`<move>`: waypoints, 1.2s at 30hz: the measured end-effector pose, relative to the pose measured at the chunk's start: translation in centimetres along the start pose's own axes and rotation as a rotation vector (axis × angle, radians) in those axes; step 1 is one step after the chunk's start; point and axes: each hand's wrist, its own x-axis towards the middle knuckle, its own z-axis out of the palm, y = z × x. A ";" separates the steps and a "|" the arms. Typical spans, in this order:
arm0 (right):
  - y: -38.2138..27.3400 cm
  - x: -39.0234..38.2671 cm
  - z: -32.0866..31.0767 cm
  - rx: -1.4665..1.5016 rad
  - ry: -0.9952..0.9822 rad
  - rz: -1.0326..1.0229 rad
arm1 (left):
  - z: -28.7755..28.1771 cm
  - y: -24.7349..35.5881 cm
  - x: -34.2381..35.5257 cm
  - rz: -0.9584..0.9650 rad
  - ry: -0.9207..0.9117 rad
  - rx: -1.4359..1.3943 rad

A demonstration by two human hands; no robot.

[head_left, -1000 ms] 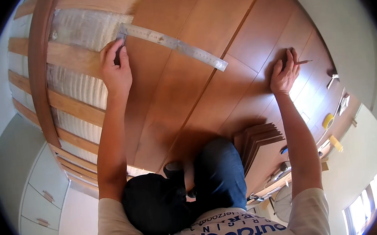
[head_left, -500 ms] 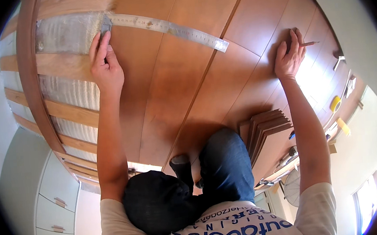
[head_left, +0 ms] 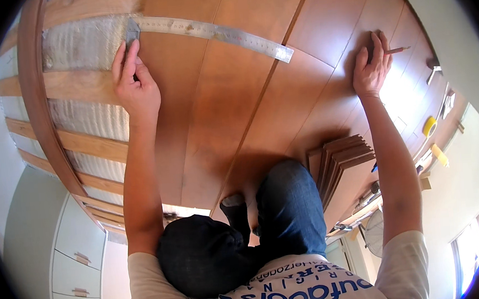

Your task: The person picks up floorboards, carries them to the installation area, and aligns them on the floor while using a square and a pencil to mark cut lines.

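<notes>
My left hand (head_left: 138, 87) grips the stock (head_left: 133, 30) of a metal square at the edge of the brown floorboards (head_left: 215, 118), its fingers bent around it. The square's long graduated blade (head_left: 215, 34) lies across the boards, its far end by a seam. My right hand (head_left: 372, 71) rests on the boards at the right with a slim reddish pencil (head_left: 397, 50) held between its fingers, clear of the blade.
Bare wooden battens (head_left: 86, 138) over translucent sheeting (head_left: 85, 46) lie on the left, crossed by a dark board (head_left: 38, 97). Stacked planks (head_left: 340, 159) are beside my knee; yellow tape (head_left: 429, 127) and tools lie farther right. A pale cabinet (head_left: 75, 255) stands lower left.
The view has shifted, so the floor appears higher in the picture. My hands, the square and the pencil look nearly unmoved against the boards.
</notes>
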 end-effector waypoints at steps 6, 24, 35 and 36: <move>0.1 0.1 0.0 0.008 -0.009 -0.014 | 0.2 0.5 0.0 -0.012 -0.009 -0.027; 0.1 0.1 -0.1 0.022 -0.012 -0.004 | 0.1 0.2 -0.4 -0.010 -0.046 -0.066; 0.1 0.0 -0.2 0.007 -0.010 -0.008 | -0.1 0.6 0.1 0.008 0.001 0.015; 0.1 0.1 -0.2 0.005 -0.006 -0.020 | -0.1 0.6 0.2 0.008 0.001 0.015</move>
